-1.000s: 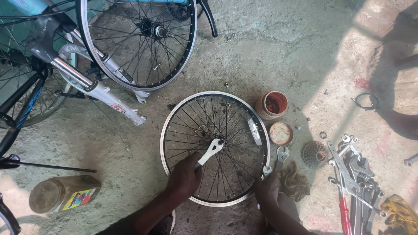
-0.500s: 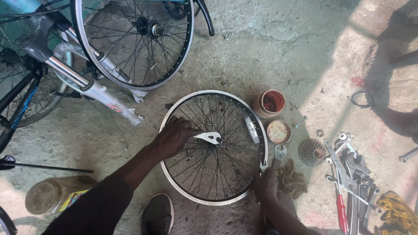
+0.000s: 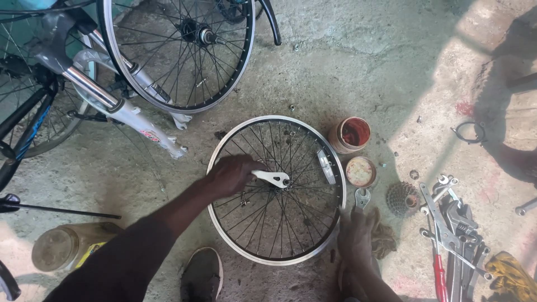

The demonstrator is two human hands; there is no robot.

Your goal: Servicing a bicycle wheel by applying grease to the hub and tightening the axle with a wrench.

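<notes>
Head view: tub [image 3: 349, 134], cassette [image 3: 401, 197] flank wheel [image 3: 277, 190]

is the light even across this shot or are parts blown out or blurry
Head view: uneven; sunlight washes out the concrete floor at upper right, while the spoked wheel lies in shade; left hand on the flat wrench looks slightly soft; right hand is dim.

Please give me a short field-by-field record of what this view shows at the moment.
Left hand: grip on a flat wrench at the hub
Right hand: on the rim of the loose wheel, beside a rag
Wheel: flat on the concrete floor
Right of it: two round tins, a sprocket cluster, spanners
</notes>
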